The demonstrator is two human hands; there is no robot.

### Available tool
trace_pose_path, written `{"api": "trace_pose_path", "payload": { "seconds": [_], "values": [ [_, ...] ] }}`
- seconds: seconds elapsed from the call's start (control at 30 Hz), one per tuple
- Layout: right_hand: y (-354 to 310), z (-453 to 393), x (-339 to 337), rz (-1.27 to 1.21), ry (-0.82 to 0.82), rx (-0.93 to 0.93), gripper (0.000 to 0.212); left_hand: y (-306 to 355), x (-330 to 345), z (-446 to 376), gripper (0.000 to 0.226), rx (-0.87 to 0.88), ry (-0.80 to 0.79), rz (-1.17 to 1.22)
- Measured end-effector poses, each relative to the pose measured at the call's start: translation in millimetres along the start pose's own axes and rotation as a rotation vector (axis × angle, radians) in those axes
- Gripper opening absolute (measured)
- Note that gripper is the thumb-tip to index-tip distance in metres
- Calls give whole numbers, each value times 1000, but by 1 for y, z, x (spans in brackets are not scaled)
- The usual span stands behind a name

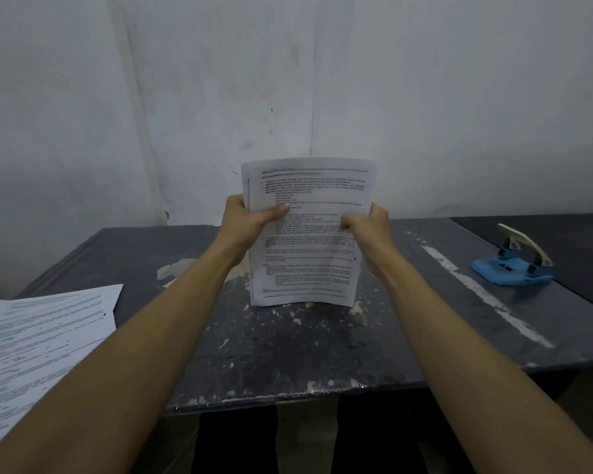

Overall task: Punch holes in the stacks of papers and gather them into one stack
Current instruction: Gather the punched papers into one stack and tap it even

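Both hands hold one stack of papers (307, 230) upright, its long axis vertical and its bottom edge at or just above the worktop (288, 354); contact there cannot be told. The left hand (245, 218) takes the stack's left edge in a closed grip, thumb across the printed face and fingers hidden behind. The right hand (367, 227) clasps the right edge at about the same height, fingers curled round it. This looks like squaring the sheets by tapping them on end.

The hole punch (514, 260) sits well to the right of the right grip and slightly nearer the person, on the worktop, its handle raised. The right hand is the nearer one to it, and nothing lies between. To feed the punch, the stack would probably need laying flat and turning so one long edge leads into the slot.

A second stack of papers (42, 340) lies flat, well to the left of the left grip and nearer the person, under the left forearm, with what looks like a punched hole near its right edge, so the gathering probably ends there
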State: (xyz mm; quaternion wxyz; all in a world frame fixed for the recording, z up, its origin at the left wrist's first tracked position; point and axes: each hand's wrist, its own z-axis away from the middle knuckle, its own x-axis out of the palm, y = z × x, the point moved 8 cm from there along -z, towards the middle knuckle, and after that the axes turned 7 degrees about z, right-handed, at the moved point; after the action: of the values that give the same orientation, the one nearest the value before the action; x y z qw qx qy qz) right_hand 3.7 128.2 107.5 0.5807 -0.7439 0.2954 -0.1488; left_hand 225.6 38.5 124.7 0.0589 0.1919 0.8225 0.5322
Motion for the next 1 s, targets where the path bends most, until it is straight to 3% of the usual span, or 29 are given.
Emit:
{"api": "trace_pose_path", "payload": {
  "seconds": [0.17,0.4,0.67,0.8,0.9,1.0],
  "values": [
    [-14,0,-9,-20,140,-48,26,15,1,-3,24,79,82,-1],
    [20,6,3,76,31,26,23,-3,-2,5,26,45,103,5],
    [-32,6,-1,152,101,-194,22,33,2,-14,24,149,182,37],
    [-1,14,12,136,44,-133,21,7,0,-1,31,87,218,-59],
    [26,17,18,142,10,-48,25,-16,-5,7,33,16,215,-36],
    [5,15,7,183,94,-93,44,-15,-11,2,32,-15,185,-65]
  ]
}}
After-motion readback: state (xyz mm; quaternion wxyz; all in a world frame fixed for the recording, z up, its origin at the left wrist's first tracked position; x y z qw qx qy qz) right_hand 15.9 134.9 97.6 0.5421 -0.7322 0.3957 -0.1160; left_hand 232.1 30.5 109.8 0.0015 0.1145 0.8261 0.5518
